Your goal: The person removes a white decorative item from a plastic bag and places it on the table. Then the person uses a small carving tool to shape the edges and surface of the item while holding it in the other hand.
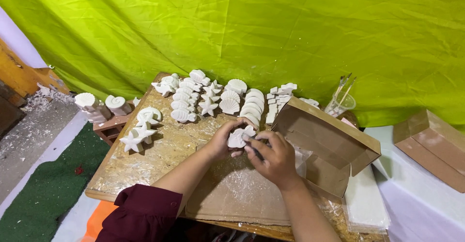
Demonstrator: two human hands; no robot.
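Backdrop: wrinkled lime-green cloth (271, 33) hung behind a low wooden board table (145, 159), surface dusted with white powder and overlaid near the front edge by a flat cardboard sheet (232, 188). Centred over that sheet, held clear of the surface: a white plaster seashell-type casting (239, 138), pinched at its left edge by the left hand (225, 138), fingers curled closed around it, thumb on the near face. Presented face-up toward the head camera, probably for access to its edge. Right hand (273, 157) just beside the casting, fingers closed narrowly around a small dark tool (253, 150), tip touching or almost touching the casting's lower right edge; exact kind of tool too small to tell. Behind the hands, in rows along the far half of the table: more white castings (213, 99), including starfish, fish, scallop and spiral forms, stood on edge and packed close, likely to save room and keep faces apart. Further castings on a brick-red block (111, 125) off the left corner. Immediately right of the hands: an open brown cardboard box (324, 142), flap raised, mouth turned toward the work position. Behind the box: a clear cup with brushes (340, 101), handles upward. Far right, well apart: a closed brown box (431, 145) on a white surface. Left foreground: dark maroon sleeve (145, 213); green mat (53, 188) on the floor below.
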